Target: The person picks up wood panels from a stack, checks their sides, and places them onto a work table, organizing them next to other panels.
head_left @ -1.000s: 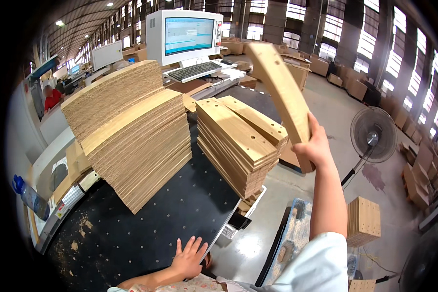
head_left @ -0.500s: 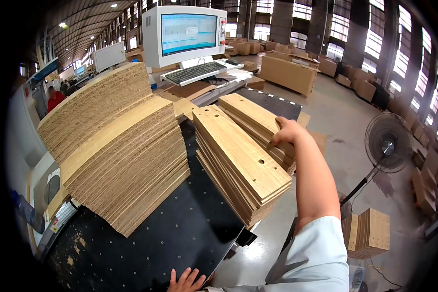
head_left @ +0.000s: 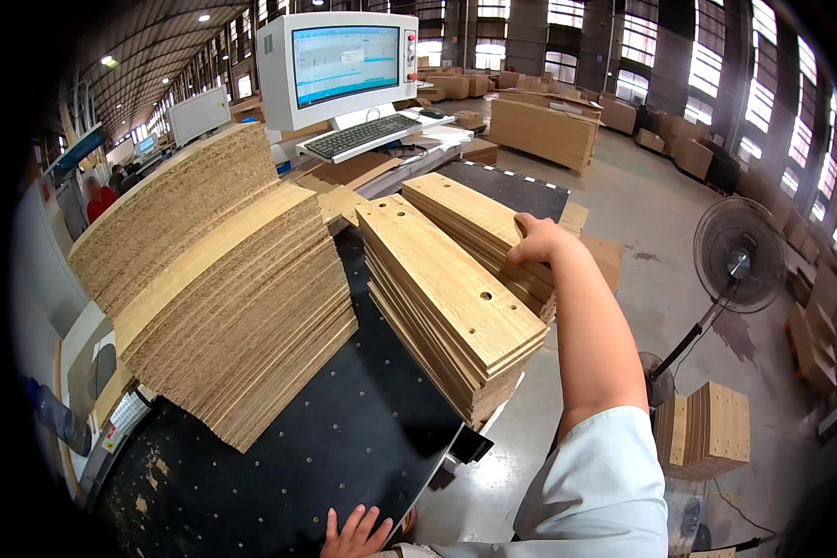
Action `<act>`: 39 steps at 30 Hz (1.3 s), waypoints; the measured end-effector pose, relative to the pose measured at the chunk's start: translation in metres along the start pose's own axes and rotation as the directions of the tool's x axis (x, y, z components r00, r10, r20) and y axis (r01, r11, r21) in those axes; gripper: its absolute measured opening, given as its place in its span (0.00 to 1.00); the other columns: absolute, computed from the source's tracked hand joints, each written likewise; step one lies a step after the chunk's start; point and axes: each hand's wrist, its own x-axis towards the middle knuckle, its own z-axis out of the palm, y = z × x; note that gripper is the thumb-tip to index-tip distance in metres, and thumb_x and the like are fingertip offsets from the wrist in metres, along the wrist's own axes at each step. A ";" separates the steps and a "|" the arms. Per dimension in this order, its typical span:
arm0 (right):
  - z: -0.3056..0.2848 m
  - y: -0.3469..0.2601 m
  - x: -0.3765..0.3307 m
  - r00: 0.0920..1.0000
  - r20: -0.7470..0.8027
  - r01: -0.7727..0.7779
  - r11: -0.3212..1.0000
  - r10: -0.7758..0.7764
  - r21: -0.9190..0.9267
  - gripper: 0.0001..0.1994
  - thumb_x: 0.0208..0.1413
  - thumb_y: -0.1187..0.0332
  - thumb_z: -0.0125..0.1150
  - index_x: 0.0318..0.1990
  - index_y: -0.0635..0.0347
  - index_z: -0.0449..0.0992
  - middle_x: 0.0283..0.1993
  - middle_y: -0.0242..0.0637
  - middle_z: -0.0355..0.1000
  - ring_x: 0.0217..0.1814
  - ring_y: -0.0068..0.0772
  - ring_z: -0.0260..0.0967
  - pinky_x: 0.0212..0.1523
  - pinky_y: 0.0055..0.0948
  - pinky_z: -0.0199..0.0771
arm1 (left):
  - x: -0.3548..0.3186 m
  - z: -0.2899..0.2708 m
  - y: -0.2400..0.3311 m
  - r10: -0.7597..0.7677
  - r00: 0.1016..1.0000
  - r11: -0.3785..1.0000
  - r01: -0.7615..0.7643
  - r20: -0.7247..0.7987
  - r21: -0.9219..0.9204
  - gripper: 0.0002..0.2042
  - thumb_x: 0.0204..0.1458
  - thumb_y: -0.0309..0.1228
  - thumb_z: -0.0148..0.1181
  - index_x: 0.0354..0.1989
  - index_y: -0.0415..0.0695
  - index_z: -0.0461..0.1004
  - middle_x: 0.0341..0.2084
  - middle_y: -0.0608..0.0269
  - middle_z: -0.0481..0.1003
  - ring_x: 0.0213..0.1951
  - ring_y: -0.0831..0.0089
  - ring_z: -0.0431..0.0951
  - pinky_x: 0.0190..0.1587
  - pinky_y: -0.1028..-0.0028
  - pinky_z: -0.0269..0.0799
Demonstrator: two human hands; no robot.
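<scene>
1. Head view, right hand (head_left: 541, 242): we see it on the far stack of pale wood-grain rectangular boards (head_left: 456, 197), thumb and fingers parted; whether clamped, we cannot tell.
2. Left hand (head_left: 356, 535): fingers fanned over the flat black dotted tabletop (head_left: 316, 437), well apart from the right.
3. Near stack of pale drilled wood-grain boards (head_left: 442, 265): beside the far stack, at the tabletop's right edge.
4. Translucent blue plastic bottle (head_left: 60, 414): tilted, far left; contents we cannot make out.
5. Room: tabletop runs between the near stack and a tall rough-edged brown particleboard stack (head_left: 242, 307), widening toward us.
</scene>
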 end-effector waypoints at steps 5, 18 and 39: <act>-0.012 0.027 -0.035 0.832 -0.549 0.304 0.892 -0.077 0.335 0.40 0.38 0.50 0.68 0.60 0.57 0.62 0.58 0.48 0.65 0.62 0.44 0.60 0.62 0.42 0.58 | 0.004 -0.005 0.004 -0.004 1.000 1.000 0.005 0.030 -0.023 0.25 0.55 0.47 0.45 0.59 0.51 0.63 0.60 0.58 0.61 0.62 0.63 0.59 0.59 0.44 0.52; 0.237 -0.120 -0.353 0.449 -0.525 0.782 0.033 -0.723 0.623 0.10 0.44 0.77 0.62 0.37 0.63 0.77 0.35 0.40 0.73 0.41 0.40 0.70 0.45 0.33 0.67 | -0.006 -0.009 -0.019 0.062 0.870 0.866 0.196 0.489 -0.460 0.27 0.52 0.42 0.49 0.62 0.52 0.59 0.62 0.59 0.57 0.66 0.65 0.49 0.65 0.43 0.28; 0.305 -0.234 -0.428 -0.016 -0.123 0.831 -0.081 -0.992 0.551 0.12 0.43 0.74 0.63 0.39 0.60 0.75 0.44 0.43 0.70 0.51 0.49 0.63 0.53 0.42 0.62 | -0.396 -0.180 0.070 -0.502 0.303 -0.794 0.211 0.810 -0.571 0.12 0.56 0.28 0.52 0.39 0.31 0.76 0.36 0.49 0.78 0.40 0.65 0.78 0.44 0.71 0.74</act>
